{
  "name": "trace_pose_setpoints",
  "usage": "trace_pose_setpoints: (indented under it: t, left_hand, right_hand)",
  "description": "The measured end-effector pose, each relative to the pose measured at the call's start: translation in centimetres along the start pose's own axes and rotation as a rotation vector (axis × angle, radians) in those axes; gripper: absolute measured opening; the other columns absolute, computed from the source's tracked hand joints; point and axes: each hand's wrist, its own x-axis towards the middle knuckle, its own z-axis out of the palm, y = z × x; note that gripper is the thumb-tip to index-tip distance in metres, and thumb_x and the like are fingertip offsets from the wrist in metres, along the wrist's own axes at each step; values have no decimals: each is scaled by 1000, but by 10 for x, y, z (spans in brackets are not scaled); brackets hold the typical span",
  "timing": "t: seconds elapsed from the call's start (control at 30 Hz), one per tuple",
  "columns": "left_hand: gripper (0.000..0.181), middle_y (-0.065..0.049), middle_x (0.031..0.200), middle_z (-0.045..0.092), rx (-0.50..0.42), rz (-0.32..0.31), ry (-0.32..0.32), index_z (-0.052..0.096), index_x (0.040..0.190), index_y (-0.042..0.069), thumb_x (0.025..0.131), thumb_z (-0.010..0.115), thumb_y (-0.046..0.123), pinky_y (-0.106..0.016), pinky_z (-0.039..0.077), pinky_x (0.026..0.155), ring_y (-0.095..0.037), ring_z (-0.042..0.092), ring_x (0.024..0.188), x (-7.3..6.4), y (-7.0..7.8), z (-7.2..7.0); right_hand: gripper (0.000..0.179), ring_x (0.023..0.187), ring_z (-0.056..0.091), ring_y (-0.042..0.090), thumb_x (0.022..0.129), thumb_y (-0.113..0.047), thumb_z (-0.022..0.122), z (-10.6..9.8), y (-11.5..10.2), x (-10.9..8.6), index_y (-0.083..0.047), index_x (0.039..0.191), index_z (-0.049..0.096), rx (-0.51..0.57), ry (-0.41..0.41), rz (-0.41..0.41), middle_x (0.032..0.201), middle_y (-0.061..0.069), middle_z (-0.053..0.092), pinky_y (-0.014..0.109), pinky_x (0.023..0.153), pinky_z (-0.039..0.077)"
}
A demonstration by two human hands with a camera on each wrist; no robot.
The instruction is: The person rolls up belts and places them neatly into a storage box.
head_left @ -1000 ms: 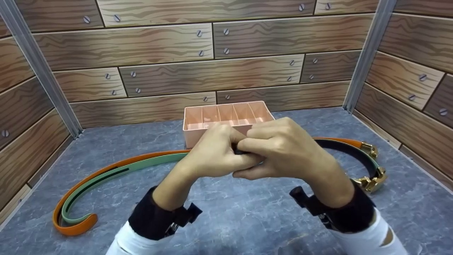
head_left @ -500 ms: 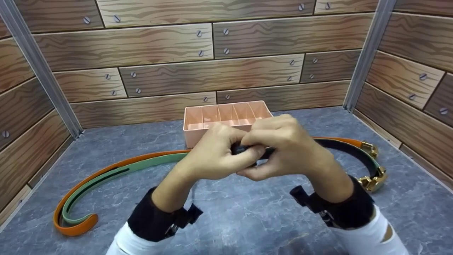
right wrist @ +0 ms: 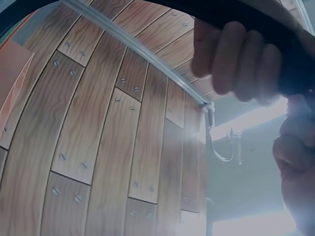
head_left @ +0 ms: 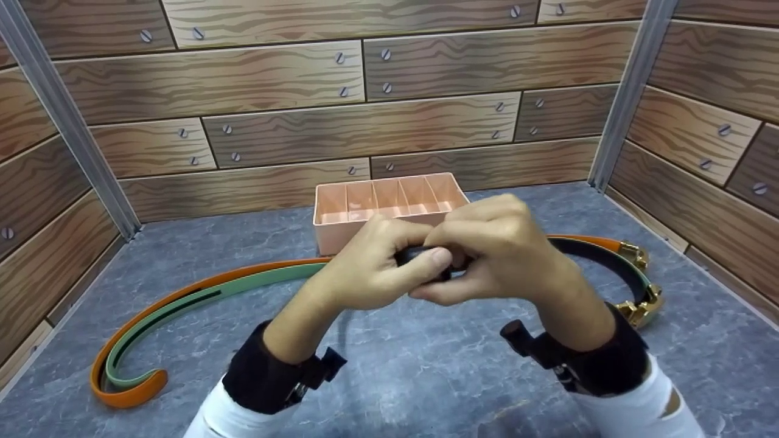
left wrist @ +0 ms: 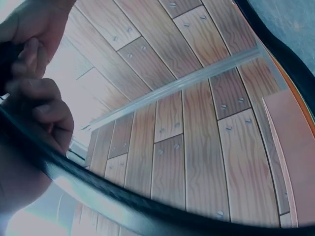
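Black strap [right wrist: 221, 11] material is grasped at one short section: the fingers of the left hand [head_left: 371, 267] curl round it, and those of the right hand [head_left: 499, 258] clasp it directly alongside. Both hands are raised over the middle of the tabletop [head_left: 389, 377]; the paired grip presumably steadies the section between them. Whether it includes an end cannot be told.

Beyond the hands, an orange belt [head_left: 125, 398] and a green belt [head_left: 268, 278] stand on edge, nested, their tips curled toward the left edge. Gold buckles [head_left: 636, 313] lie toward the right edge. Stiffness probably maintains these curves. Ownership of the dark band [head_left: 614, 263] inside the right curve is unclear.

A pink divided box [head_left: 344, 234] stands near the back edge, likely leaving the front free for handling.
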Motion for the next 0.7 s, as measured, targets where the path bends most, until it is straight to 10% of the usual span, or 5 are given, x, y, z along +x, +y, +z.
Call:
trace_pose_setpoints:
  t: [0.23, 0.43, 0.7]
  left_hand:
    - [27, 5, 61, 52, -64, -52, 7, 63, 71, 9, 93, 55, 22, -21, 35, 47, -1, 42, 52, 0, 5, 2]
    - [27, 13, 51, 39, 222, -195, 7, 48, 55, 19, 78, 61, 27, -19, 26, 42, 3, 32, 45, 0, 5, 4]
    - [25, 4, 58, 54, 3, -15, 14, 63, 68, 10, 89, 60, 23, -20, 34, 45, 0, 42, 51, 1, 2, 2]
  right_hand:
    - [32, 44, 34, 3, 76, -37, 84, 4, 2, 1, -13, 71, 63, 40, 10, 28, 53, -8, 45, 17, 41, 30]
    - [35, 46, 35, 5, 71, -28, 83, 0, -9, 6, -14, 65, 52, -167, -225, 32, 54, -6, 45, 20, 41, 34]
    - [29, 46, 37, 4, 72, -21, 84, 2, -5, 3, -12, 72, 57, -23, -98, -6, 55, -6, 47, 16, 43, 34]
